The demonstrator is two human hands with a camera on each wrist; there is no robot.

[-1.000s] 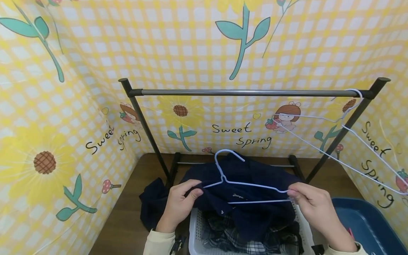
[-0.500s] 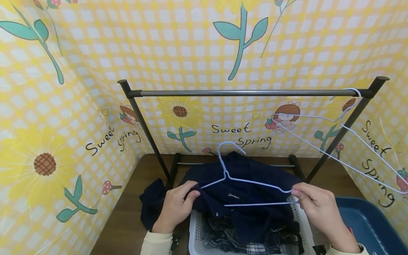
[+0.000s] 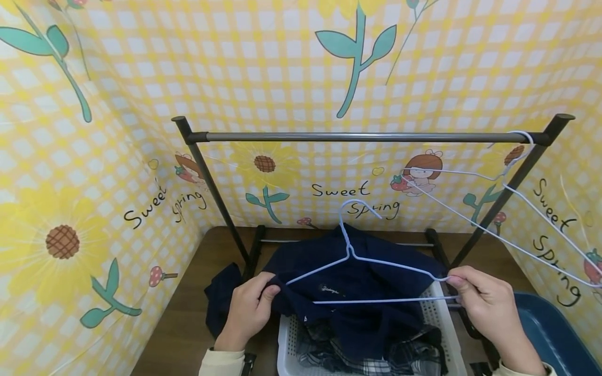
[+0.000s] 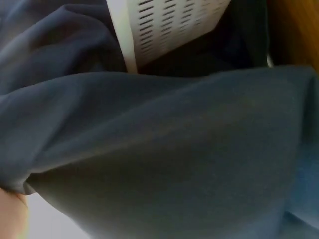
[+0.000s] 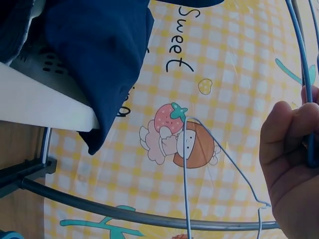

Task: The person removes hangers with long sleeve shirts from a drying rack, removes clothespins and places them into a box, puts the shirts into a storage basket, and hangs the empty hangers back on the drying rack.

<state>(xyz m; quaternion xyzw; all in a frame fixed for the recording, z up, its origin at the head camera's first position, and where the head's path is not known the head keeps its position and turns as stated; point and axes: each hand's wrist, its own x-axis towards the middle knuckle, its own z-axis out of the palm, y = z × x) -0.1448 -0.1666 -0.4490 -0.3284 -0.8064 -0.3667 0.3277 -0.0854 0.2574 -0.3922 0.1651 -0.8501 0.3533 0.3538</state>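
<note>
In the head view, my left hand (image 3: 249, 312) pinches the edge of a navy garment (image 3: 359, 334) with small light lettering on it. A light-blue wire hanger (image 3: 395, 266) stands in front of the cloth, hook up. Its left end disappears under the garment near my left fingers. My right hand (image 3: 491, 308) grips the hanger's right end, outside the cloth; the right wrist view has those fingers (image 5: 291, 129) curled round the wire. Navy cloth (image 4: 174, 149) fills most of the left wrist view and hides the left hand's grip.
Below the garment, a white perforated basket (image 3: 283, 344) holds dark plaid clothing (image 3: 376, 365). Behind stands a rack with a grey rail (image 3: 348, 137); another wire hanger (image 3: 505, 175) hangs at its right end. A blue tub (image 3: 541, 318) sits at right.
My hands have moved apart, left hand leftward and right hand rightward. The hanger has shifted right and up, and more of its left arm shows outside the cloth.
</note>
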